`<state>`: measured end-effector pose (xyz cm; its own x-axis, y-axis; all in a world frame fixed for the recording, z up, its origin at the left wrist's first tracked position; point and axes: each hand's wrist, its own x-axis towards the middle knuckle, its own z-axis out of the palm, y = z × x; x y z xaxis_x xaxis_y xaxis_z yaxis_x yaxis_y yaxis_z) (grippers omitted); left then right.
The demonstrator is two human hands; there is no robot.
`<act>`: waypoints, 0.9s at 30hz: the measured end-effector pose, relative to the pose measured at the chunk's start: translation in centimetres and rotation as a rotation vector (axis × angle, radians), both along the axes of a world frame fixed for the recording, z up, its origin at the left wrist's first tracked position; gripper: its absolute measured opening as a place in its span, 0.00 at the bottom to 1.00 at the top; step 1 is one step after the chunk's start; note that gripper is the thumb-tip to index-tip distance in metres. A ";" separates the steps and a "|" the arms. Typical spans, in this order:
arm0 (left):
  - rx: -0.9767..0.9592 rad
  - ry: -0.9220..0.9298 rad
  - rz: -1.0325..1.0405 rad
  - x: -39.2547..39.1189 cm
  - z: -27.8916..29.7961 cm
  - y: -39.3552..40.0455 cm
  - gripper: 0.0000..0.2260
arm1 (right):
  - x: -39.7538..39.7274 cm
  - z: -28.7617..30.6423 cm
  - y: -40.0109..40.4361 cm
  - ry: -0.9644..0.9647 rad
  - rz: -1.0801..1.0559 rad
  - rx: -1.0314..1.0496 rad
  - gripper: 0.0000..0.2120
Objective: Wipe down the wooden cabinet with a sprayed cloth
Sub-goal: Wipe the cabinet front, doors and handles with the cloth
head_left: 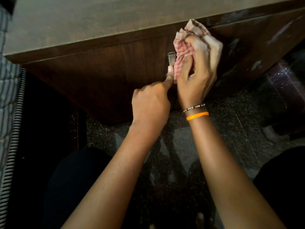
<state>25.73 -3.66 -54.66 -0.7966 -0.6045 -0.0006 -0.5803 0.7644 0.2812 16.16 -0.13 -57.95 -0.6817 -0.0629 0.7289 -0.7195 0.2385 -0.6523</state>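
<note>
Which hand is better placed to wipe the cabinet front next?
Right. The right hand already grips the cloth against the cabinet; the left hand is busy on the metal handle.

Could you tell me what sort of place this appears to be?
Probably a room in a home, perhaps a bedroom: a low wooden cabinet with a metal handle, a dark speckled stone floor, and striped fabric, possibly bedding, at the left edge.

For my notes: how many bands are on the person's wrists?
2, both on the right wrist: a beaded bracelet nearer the right hand, an orange band just behind it. Left wrist bare.
</note>
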 end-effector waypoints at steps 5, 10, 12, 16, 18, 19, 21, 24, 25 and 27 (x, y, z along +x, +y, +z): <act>-0.034 0.055 -0.010 -0.2 -0.1 -0.1 0.26 | 0.1 -2.4 0.3 -0.032 -0.014 0.053 0.12; -0.048 0.078 -0.018 -0.1 -0.2 0.0 0.25 | 0.5 -2.6 1.1 -0.167 0.112 0.073 0.11; -0.040 0.075 -0.009 -0.1 -0.2 0.0 0.26 | 0.2 -0.7 0.7 -0.093 0.082 0.021 0.11; 0.005 0.055 -0.002 0.0 -0.2 -0.4 0.27 | 0.0 1.1 0.6 -0.019 0.070 0.024 0.13; 0.032 0.045 -0.010 0.1 -0.3 -0.5 0.28 | 0.0 0.8 0.5 -0.052 0.067 -0.043 0.13; 0.044 0.051 -0.013 0.2 -0.3 -0.6 0.29 | -0.1 0.5 0.3 -0.062 0.062 -0.076 0.14; 0.066 0.042 -0.019 0.3 0.0 -0.8 0.30 | -0.3 -0.4 0.3 -0.075 0.077 -0.100 0.13; 0.096 0.046 -0.024 0.7 0.5 -1.0 0.30 | 0.2 -5.2 0.8 -0.215 0.099 0.010 0.11; 0.103 0.047 -0.031 0.7 0.7 -0.9 0.30 | 0.5 -7.0 0.9 -0.267 0.104 0.068 0.12; 0.122 0.001 -0.056 0.5 0.9 -0.9 0.31 | 1.7 -10.9 0.4 -0.423 0.032 0.116 0.14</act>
